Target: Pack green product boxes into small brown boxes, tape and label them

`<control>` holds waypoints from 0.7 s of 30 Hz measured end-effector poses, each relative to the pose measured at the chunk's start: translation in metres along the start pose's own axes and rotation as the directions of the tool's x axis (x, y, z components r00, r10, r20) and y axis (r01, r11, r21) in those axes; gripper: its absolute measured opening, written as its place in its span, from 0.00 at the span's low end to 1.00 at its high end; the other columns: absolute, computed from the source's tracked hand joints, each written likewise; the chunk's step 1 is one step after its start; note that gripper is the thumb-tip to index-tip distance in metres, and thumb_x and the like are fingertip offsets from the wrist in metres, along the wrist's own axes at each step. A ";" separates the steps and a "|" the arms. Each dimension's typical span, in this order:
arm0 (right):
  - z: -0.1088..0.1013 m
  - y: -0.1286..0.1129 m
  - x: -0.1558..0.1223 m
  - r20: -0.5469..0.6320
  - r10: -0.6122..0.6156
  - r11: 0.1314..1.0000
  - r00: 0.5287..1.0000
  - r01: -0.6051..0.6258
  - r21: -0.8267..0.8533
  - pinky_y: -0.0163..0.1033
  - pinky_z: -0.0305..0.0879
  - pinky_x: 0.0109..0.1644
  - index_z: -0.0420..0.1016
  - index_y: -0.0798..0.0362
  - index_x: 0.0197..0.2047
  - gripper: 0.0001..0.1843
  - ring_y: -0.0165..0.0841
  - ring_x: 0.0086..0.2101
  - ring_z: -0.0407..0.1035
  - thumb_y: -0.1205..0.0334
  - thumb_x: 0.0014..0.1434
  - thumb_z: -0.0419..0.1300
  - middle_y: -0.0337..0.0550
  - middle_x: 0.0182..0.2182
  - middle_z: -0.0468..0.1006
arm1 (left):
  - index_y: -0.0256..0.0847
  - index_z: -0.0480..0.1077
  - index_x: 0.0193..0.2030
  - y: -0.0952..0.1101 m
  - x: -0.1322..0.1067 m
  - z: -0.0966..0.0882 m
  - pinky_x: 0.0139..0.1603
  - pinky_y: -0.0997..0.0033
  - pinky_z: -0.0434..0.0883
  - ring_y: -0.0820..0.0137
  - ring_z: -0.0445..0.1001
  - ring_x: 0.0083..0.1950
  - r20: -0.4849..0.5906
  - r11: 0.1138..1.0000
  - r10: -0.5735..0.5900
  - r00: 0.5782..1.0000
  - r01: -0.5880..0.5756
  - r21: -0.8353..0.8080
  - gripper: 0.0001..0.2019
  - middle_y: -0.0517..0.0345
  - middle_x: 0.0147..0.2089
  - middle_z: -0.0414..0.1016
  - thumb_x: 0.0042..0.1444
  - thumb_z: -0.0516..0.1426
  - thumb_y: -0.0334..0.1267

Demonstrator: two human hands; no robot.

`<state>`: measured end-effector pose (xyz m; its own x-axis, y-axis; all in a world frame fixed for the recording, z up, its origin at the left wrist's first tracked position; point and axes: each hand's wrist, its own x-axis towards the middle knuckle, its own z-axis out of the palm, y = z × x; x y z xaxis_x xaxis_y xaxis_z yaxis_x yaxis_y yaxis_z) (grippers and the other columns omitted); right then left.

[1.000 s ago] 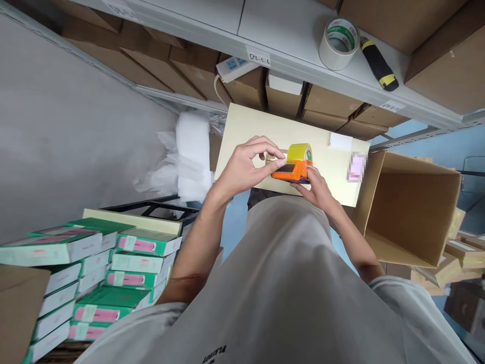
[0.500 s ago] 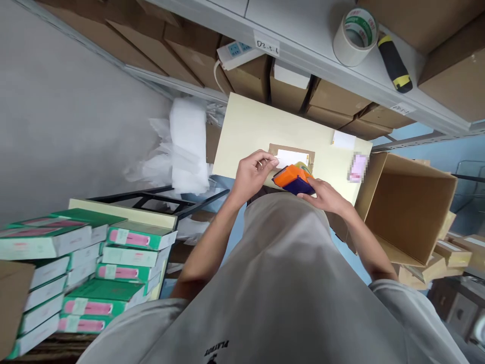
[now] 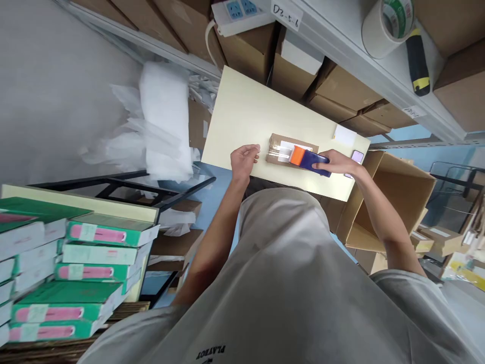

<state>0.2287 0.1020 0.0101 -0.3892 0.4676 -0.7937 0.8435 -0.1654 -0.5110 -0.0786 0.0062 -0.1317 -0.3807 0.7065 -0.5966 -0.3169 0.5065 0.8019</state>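
Observation:
A small brown cardboard parcel with a white label lies on the pale yellow tabletop. My right hand is closed round the blue handle of an orange tape dispenser, which rests across the parcel's right part. A strip of clear tape runs from the dispenser leftward over the parcel. My left hand sits at the parcel's left end, fingers pinched on the tape's end.
An open cardboard box stands right of the table. Stacked green and pink boxes are at the lower left, white foam wrap left of the table. The shelf above holds a tape roll, a black-and-yellow knife, a power strip and cartons.
The right hand has drawn the dispenser to the right across the parcel, laying tape over it. The left hand stayed at the parcel's left end. The camera tilted down.

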 end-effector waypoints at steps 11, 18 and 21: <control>0.003 -0.019 0.010 -0.057 0.141 0.987 0.988 -0.144 -0.066 0.38 0.69 0.34 0.82 0.54 0.37 0.22 0.35 0.30 0.76 0.41 0.60 0.72 0.45 0.29 0.84 | 0.41 0.81 0.36 -0.035 0.031 0.008 0.33 0.71 0.73 0.71 0.76 0.32 0.049 0.996 -0.085 0.995 0.086 -0.018 0.18 0.54 0.35 0.84 0.54 0.76 0.52; 0.005 -0.037 0.010 -0.072 0.230 0.967 0.971 -0.236 -0.098 0.37 0.68 0.35 0.81 0.54 0.35 0.19 0.34 0.30 0.75 0.45 0.60 0.70 0.44 0.29 0.83 | 0.42 0.79 0.36 -0.051 0.035 0.022 0.37 0.70 0.71 0.70 0.76 0.34 0.153 0.992 -0.124 0.980 0.127 -0.009 0.12 0.56 0.36 0.84 0.59 0.72 0.46; 0.007 -0.048 0.007 -0.101 0.295 0.944 0.950 -0.307 -0.125 0.37 0.66 0.35 0.79 0.53 0.33 0.16 0.33 0.29 0.73 0.48 0.60 0.69 0.42 0.27 0.81 | 0.43 0.80 0.38 -0.051 0.038 0.021 0.41 0.70 0.73 0.66 0.81 0.40 0.198 0.995 -0.091 0.976 0.079 0.066 0.12 0.55 0.38 0.85 0.60 0.71 0.47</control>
<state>0.1828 0.1077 0.0268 -0.0831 0.4835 -0.8714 0.9615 -0.1909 -0.1976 -0.0582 0.0178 -0.1943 -0.1709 0.7413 -0.6490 -0.2878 0.5924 0.7525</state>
